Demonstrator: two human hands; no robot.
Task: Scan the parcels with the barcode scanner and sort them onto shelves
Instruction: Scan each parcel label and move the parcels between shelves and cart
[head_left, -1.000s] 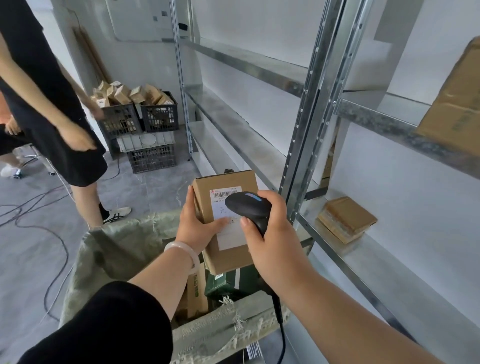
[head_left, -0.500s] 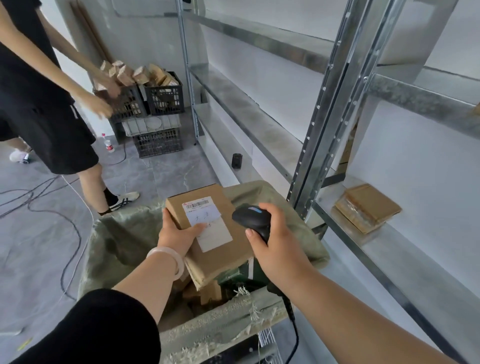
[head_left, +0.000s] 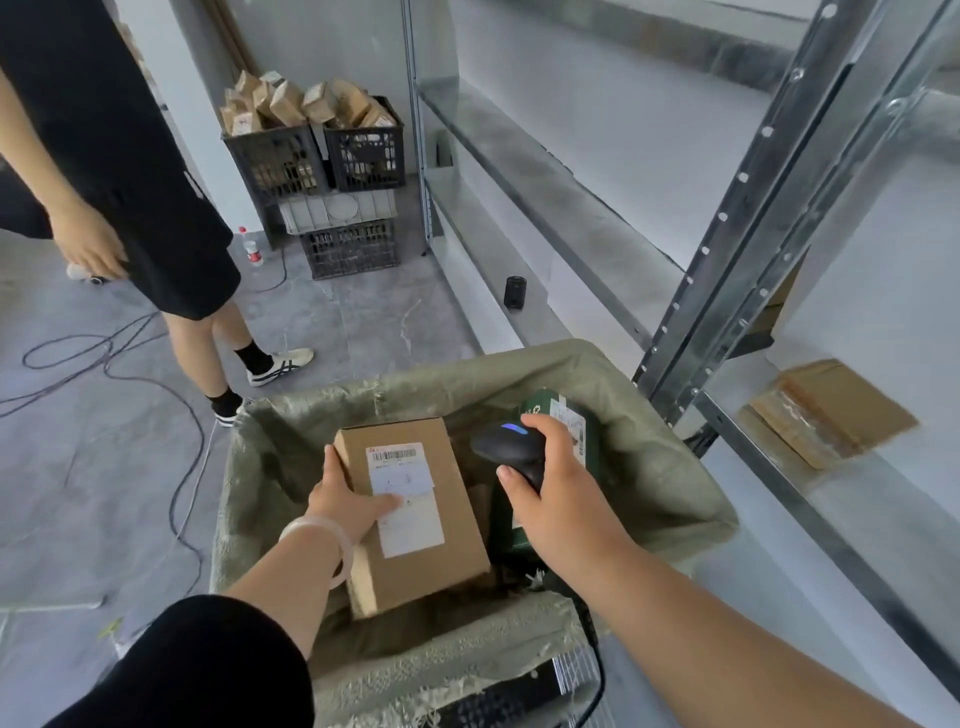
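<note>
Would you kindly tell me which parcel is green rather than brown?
The green parcel in the sack behind the right hand; the box in the left hand and the flat parcel on the shelf are brown.

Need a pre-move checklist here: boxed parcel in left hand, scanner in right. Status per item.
1. Grip on the brown parcel: ok. The left hand holds its left edge, thumb on the label.
2. Barcode uncovered: ok. It faces up and the thumb lies below it.
3. Scanner ready: ok. The right hand grips it and a blue light is lit.
4. Scanner aimed at the barcode: cannot tell.
5. Scan registered: cannot tell.
6. Room on the lower shelf: ok. There is bare surface beside the flat parcel.
</note>
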